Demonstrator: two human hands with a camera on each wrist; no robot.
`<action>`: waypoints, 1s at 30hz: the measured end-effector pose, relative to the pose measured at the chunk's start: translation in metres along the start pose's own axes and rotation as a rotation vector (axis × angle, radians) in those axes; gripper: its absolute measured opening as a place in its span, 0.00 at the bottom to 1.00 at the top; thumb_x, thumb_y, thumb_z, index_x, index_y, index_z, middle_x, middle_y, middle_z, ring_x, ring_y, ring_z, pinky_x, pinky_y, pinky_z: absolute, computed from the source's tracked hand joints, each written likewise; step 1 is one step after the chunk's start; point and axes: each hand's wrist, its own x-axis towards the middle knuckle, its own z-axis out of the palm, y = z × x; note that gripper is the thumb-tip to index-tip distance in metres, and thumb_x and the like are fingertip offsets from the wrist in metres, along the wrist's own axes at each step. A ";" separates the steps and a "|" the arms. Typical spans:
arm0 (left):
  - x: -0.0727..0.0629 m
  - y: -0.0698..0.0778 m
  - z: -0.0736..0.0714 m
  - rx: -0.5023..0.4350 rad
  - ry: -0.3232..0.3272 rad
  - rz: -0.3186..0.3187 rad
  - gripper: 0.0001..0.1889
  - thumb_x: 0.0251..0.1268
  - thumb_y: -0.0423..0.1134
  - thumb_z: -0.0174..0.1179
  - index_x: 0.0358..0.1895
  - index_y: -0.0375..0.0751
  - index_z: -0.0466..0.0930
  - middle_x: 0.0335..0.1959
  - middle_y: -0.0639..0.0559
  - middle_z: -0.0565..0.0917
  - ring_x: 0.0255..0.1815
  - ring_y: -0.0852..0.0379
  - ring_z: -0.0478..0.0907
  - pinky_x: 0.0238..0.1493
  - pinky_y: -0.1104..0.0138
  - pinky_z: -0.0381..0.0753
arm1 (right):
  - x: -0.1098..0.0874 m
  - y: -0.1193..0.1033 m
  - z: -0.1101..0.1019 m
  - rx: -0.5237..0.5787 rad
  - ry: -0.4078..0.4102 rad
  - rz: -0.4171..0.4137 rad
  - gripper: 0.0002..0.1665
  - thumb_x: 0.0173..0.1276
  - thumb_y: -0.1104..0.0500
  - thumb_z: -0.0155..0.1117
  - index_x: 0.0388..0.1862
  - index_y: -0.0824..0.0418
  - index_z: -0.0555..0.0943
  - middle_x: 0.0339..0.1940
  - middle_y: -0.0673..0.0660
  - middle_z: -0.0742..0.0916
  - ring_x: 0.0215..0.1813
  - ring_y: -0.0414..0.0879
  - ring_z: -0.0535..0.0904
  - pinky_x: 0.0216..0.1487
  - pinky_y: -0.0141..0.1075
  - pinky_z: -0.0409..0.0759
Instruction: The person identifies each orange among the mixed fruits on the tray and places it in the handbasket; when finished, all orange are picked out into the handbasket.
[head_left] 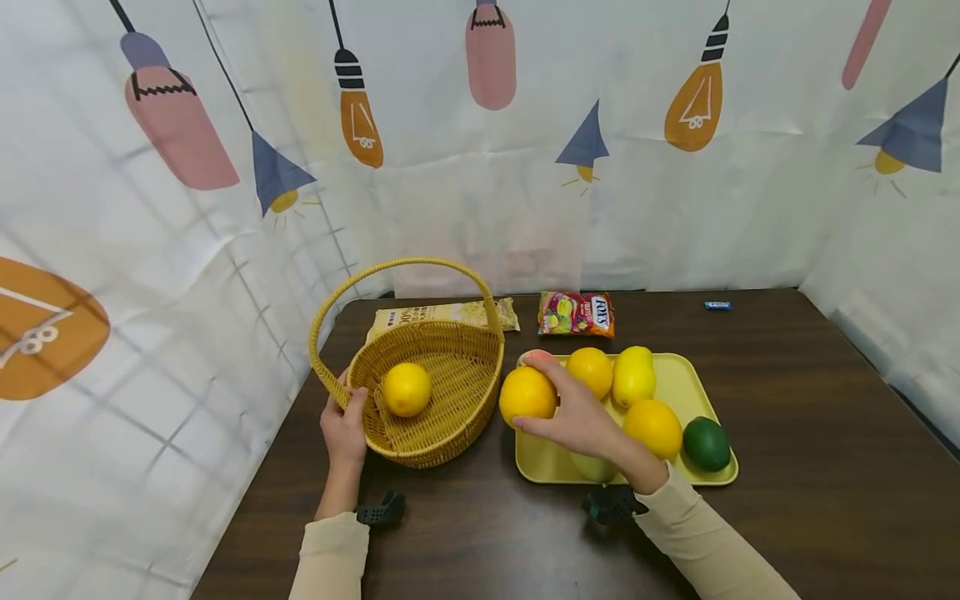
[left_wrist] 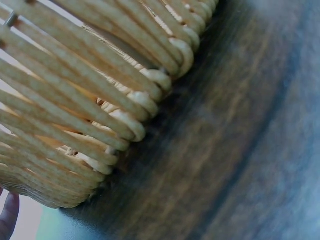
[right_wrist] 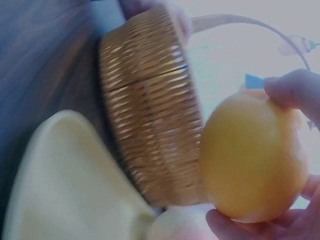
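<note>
My left hand (head_left: 345, 425) grips the left side of a wicker basket (head_left: 465, 417), near the foot of its tall arched handle. Inside the basket lies a round yellow-orange fruit (head_left: 407, 389). With thumb and fingers spread around it, my right hand (head_left: 577, 417) holds an orange (right_wrist: 255, 157) above the left edge of a yellow tray (head_left: 540, 462), close to the basket's right side. In the left wrist view, the woven wall (left_wrist: 75, 90) fills the upper left and only a fingertip (left_wrist: 9, 215) shows.
The tray bears a partly hidden peach (head_left: 538, 356), two oranges (head_left: 590, 372), a long yellow fruit (head_left: 634, 377), a dark green fruit (head_left: 706, 444) and a pale green one (head_left: 595, 467) under my right wrist. Behind lie a tan packet (head_left: 450, 313), a candy bag (head_left: 576, 314) and a small blue packet (head_left: 717, 306).
</note>
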 end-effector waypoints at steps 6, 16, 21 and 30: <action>0.003 0.002 0.001 -0.046 -0.037 0.000 0.19 0.72 0.37 0.55 0.62 0.35 0.75 0.30 0.58 0.73 0.24 0.61 0.60 0.30 0.71 0.64 | 0.008 -0.019 0.005 0.104 0.043 -0.023 0.46 0.57 0.46 0.75 0.72 0.46 0.65 0.62 0.50 0.76 0.49 0.46 0.77 0.47 0.43 0.79; -0.007 0.015 -0.003 -0.054 -0.059 -0.044 0.23 0.72 0.37 0.54 0.67 0.34 0.71 0.44 0.45 0.77 0.36 0.59 0.69 0.36 0.71 0.68 | 0.037 -0.039 0.050 0.102 -0.016 -0.099 0.49 0.54 0.45 0.77 0.73 0.43 0.64 0.66 0.47 0.73 0.54 0.44 0.76 0.50 0.42 0.78; -0.003 -0.001 -0.004 -0.029 -0.031 -0.039 0.21 0.72 0.38 0.54 0.66 0.38 0.73 0.43 0.47 0.75 0.36 0.58 0.68 0.35 0.71 0.67 | 0.050 -0.039 0.070 0.083 -0.042 -0.105 0.50 0.54 0.43 0.76 0.73 0.47 0.64 0.66 0.49 0.74 0.54 0.45 0.77 0.51 0.42 0.77; -0.003 0.010 -0.004 -0.022 -0.030 -0.019 0.18 0.72 0.37 0.55 0.60 0.32 0.75 0.22 0.54 0.73 0.20 0.63 0.60 0.26 0.71 0.64 | 0.074 -0.046 0.087 0.069 -0.178 -0.086 0.50 0.54 0.41 0.75 0.73 0.51 0.64 0.64 0.50 0.76 0.53 0.43 0.76 0.50 0.38 0.77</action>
